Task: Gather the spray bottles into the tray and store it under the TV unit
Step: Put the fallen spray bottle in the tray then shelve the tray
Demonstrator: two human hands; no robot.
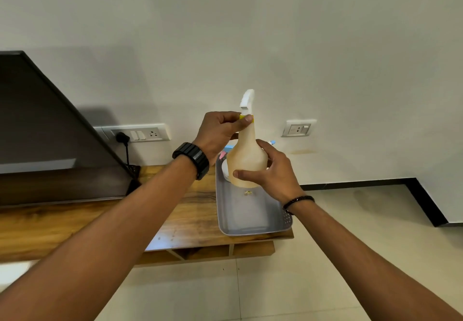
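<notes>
Forearms come in from 7 and 5 o'clock, both hands wrapped on one cream spray bottle held upright above the far end of the tray. Right hand grips the wide lower body, fingers curled round the front. Left hand pinches the yellow collar at the neck between thumb and fingers; a black watch sits on that wrist, a bead bracelet on the right.

Grey tray lies on the right end of the wooden TV unit, its near edge about level with the front edge of the unit. Near half of the tray is bare. At the far end, behind the held bottle, sit at least one white rounded item with pink and blue bits poking out at 10 and 1 o'clock; mostly hidden, cannot tell how many bottles. A small yellowish mark on the tray floor below the bottle is too small to read.

White trigger head tops the bottle. No readable label on it.

TV at 9 o'clock, cut off by the frame. Wall sockets behind, one with a black plug.
</notes>
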